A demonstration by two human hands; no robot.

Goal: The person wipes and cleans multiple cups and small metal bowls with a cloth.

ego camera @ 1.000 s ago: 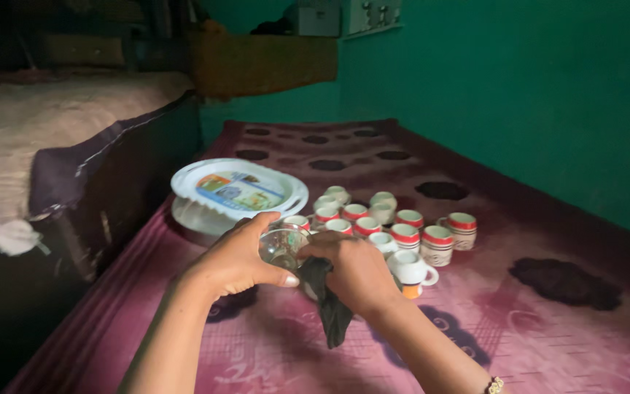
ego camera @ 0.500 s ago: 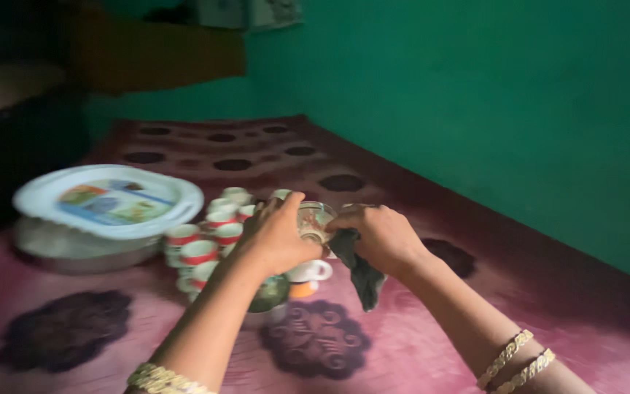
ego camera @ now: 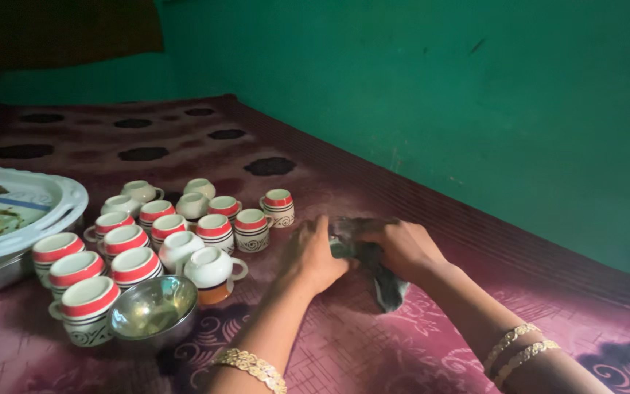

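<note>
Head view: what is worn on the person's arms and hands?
Both forearms are bare, with no sleeves in view. The left wrist carries one ornate gold bangle; the right wrist carries two slimmer gold bangles. No rings or gloves can be seen on either hand.

Beside the cluster of cups (ego camera: pixel 162 233), which look like glazed ceramic, glossy white with red and black bands, a small bowl (ego camera: pixel 153 310) shows polished metal with a bright sheen. Left of the cups, the large tray (ego camera: pixel 52 219) looks like smooth white plastic. Right of the cups, both hands hold a dark cloth (ego camera: pixel 384 281), soft, matt and crumpled; what it wraps is possibly glass, though the view is too dim to tell. Under the cups lies a woven maroon mat (ego camera: pixel 373 350), matt and ribbed.
</note>
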